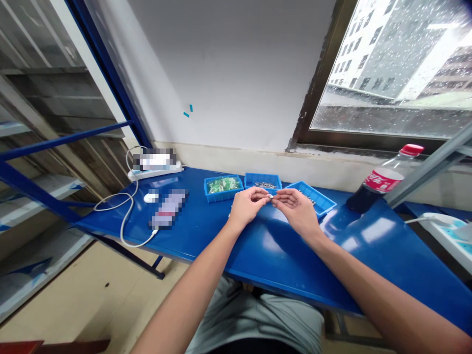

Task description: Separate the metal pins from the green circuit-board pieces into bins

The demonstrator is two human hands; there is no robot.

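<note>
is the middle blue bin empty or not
Not empty: small metal parts show inside the middle blue bin; how full is unclear.

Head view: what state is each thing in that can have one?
Left hand, fingers pinched on small white piece
Right hand, fingers pinched at the same piece
Left bin, holding green-and-whitish pieces
Middle bin, holding small metallic parts
Right bin, contents mostly hidden
Bottle, red cap on, partly filled
Phone, cable attached, screen obscured

No wording can be read for certain. The red label [383, 180] on the bottle [363, 197] of dark drink bears white lettering, too blurred to spell out. The phone-like device [168, 209] on the table [206, 231] is pixelated.
</note>
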